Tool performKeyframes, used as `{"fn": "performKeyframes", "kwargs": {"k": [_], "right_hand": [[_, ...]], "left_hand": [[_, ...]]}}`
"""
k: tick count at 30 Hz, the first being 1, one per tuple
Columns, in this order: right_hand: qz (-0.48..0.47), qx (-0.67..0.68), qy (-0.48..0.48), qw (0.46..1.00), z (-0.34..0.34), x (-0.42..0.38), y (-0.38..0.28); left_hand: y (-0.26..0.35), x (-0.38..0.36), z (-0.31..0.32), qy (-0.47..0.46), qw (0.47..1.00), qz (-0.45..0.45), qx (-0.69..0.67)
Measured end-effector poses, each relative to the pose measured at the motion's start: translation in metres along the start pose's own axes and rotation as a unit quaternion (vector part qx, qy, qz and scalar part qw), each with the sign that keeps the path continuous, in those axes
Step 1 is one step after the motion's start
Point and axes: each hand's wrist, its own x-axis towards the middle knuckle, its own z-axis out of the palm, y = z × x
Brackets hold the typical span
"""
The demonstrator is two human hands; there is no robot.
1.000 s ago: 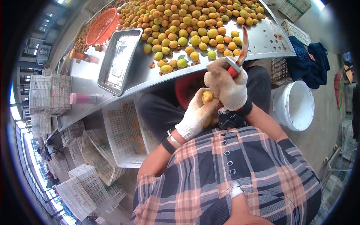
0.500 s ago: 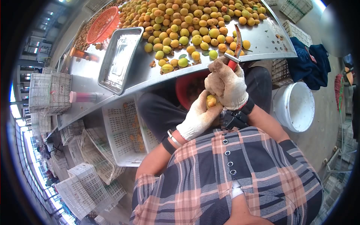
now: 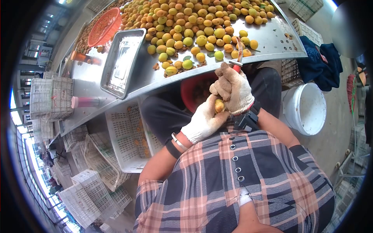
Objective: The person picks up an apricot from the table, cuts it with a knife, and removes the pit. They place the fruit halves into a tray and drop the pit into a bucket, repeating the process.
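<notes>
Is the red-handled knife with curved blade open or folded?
Open: the curved blade sticks out beyond the red handle in the gloved right hand.

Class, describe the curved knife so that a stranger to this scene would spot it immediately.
Start at the metal table heaped with yellow-orange fruit. By its near edge, the gloved right hand grips the knife, its tip pointing away from the plaid shirt. Its red handle and curved blade set it apart from the round fruit nearby.

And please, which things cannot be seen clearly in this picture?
In the head view:
Knife handle: mostly covered by the right hand.
Held fruit: partly covered by the left hand.
Red bowl: partly hidden by table and hands.
Fruit pile: cut off by the top edge.
</notes>
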Motion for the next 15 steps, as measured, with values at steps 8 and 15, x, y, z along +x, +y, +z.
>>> {"fn": "performKeyframes", "kwargs": {"k": [8, 15], "right_hand": [[0.062, 0.034, 0.019, 0.997, -0.009, 0.007, 0.004], [0.106, 0.070, 0.084, 0.988, -0.012, 0.014, 0.010]], "left_hand": [[-0.001, 0.001, -0.009, 0.006, 0.982, 0.053, 0.179], [0.005, 0.003, -0.011, 0.008, 0.950, 0.063, 0.305]]}}
